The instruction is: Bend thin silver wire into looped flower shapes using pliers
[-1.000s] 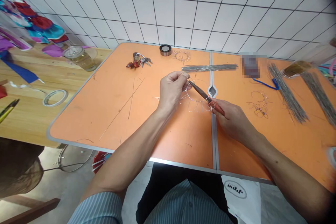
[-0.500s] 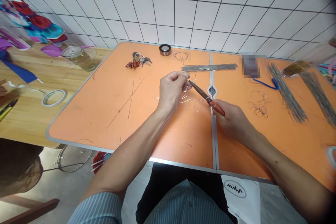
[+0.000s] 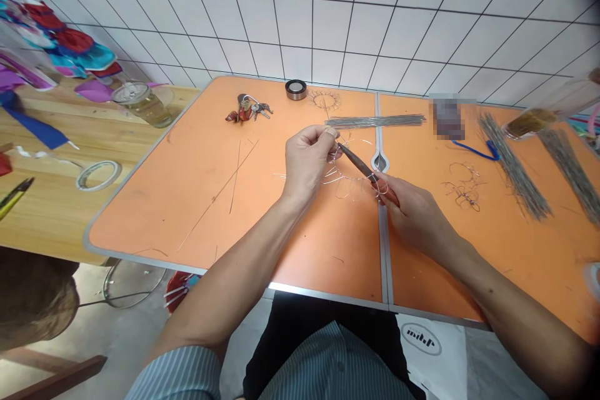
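My left hand (image 3: 309,159) pinches a thin looped wire piece (image 3: 347,182) above the middle of the orange table. Its wire loops spread out below and to the right of my fingers. My right hand (image 3: 415,209) is wrapped round the reddish handles of a pair of pliers (image 3: 360,165). The dark jaws point up and left and meet the wire right beside my left fingertips. Whether the jaws are clamped on the wire is too small to tell. Behind my hands lies a bundle of straight wires (image 3: 375,120), with a wire ring (image 3: 324,100) beyond it.
Keys (image 3: 250,109) and a roll of black tape (image 3: 295,89) lie at the back of the orange table (image 3: 154,200). To the right are twisted wire pieces (image 3: 464,190) and more wire bundles (image 3: 515,169). A lidded glass (image 3: 143,105) and white tape (image 3: 98,175) sit on the wooden table.
Almost nothing differs. The pliers' handles and my right hand have shifted very slightly left, while my left hand keeps its pinch. The whole view has moved a touch.
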A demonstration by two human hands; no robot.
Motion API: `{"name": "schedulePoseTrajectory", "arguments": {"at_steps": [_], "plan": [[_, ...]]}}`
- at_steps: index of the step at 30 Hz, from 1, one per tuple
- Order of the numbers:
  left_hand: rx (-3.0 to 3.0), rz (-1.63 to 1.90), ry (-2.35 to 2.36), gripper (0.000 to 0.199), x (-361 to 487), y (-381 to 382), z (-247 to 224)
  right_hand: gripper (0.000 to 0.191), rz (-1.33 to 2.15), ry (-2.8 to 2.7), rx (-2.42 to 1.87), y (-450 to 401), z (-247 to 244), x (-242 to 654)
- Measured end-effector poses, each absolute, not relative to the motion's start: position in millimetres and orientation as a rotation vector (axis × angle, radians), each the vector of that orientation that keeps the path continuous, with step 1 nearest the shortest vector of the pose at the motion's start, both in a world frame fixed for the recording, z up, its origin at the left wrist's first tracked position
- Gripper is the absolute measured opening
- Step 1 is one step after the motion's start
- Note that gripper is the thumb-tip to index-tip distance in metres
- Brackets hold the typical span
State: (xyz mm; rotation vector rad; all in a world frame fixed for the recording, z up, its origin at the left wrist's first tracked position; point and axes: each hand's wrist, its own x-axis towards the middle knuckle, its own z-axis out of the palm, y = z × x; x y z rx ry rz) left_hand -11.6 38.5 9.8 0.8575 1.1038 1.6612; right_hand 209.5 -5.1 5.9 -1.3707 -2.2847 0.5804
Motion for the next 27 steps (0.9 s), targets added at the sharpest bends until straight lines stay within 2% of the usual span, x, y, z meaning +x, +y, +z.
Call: {"name": "schedulePoseTrajectory", "arguments": {"at_steps": [9, 15, 19, 23, 27], "plan": [[0.929, 1.698, 1.120, 0.016, -15.7, 36.4, 12.7, 0.027, 0.590, -2.284, -1.380, -3.7, -4.8, 220.7], [0.894, 1.680, 1.111, 0.021, -16.8, 36.4, 17.4, 0.022, 0.539, -2.236, -1.524, 7.3, -13.3, 243.4], [0.962, 1.478, 1.057, 0.020, -8.0, 29.1, 16.8, 0.023, 0.644, -1.938, -1.655, 14.2, 7.1, 245.2], [1.109, 1.179, 1.004, 0.019, 6.3, 17.1, 8.5, 0.028, 0.851, -1.673, -1.359, 15.9, 39.0, 217.4], [1.211, 1.005, 0.962, 0.023, 15.1, 10.3, 1.8, 0.026, 0.940, -1.622, -1.174, 23.1, 44.1, 193.8]]}}
